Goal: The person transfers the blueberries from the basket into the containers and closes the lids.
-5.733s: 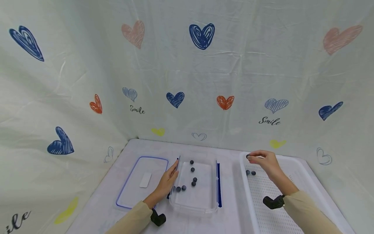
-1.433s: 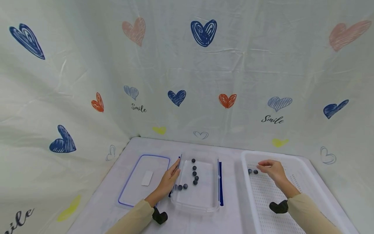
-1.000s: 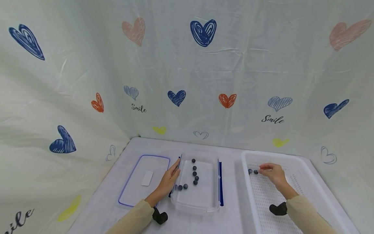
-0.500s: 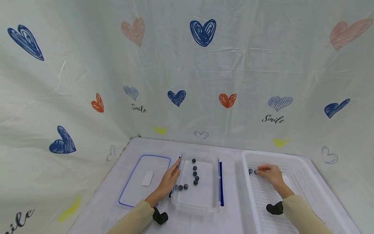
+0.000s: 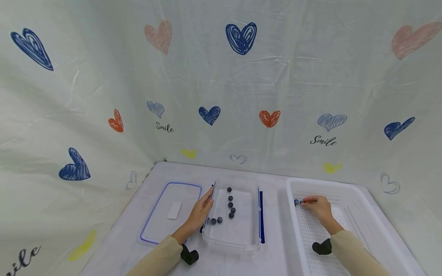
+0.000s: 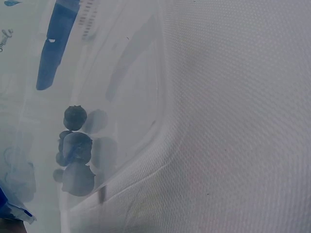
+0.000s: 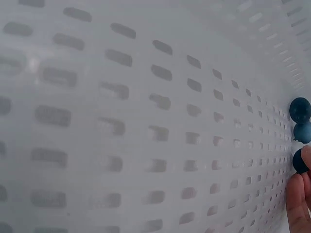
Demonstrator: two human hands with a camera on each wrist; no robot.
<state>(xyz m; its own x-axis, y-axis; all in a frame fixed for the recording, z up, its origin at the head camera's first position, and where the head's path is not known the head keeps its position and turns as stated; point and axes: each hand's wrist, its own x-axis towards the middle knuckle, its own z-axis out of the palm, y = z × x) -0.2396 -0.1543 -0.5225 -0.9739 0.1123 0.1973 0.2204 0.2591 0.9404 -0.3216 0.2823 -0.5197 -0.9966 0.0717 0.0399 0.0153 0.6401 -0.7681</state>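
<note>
My left hand lies against the left side of a clear plastic box, its fingers straight along the blue-edged flap. Several blueberries sit on the box floor, most towards the left and middle; the left wrist view shows a cluster of blueberries through the clear wall. Inside a white perforated basket, my right hand pinches one blueberry between thumb and fingertips, low at the basket floor. Right beside it rest two more blueberries, near the basket's left wall.
A clear lid with a blue seal lies left of the box, bearing a white rectangle. The white basket stands on the right of the table. A blue side flap hangs along the box's right wall. A heart-print curtain encloses the table.
Earlier my right hand held a blueberry over the basket's back rim, and the box then gained one. Lately that hand has shifted left and closed on another blueberry. My left hand stays put.
</note>
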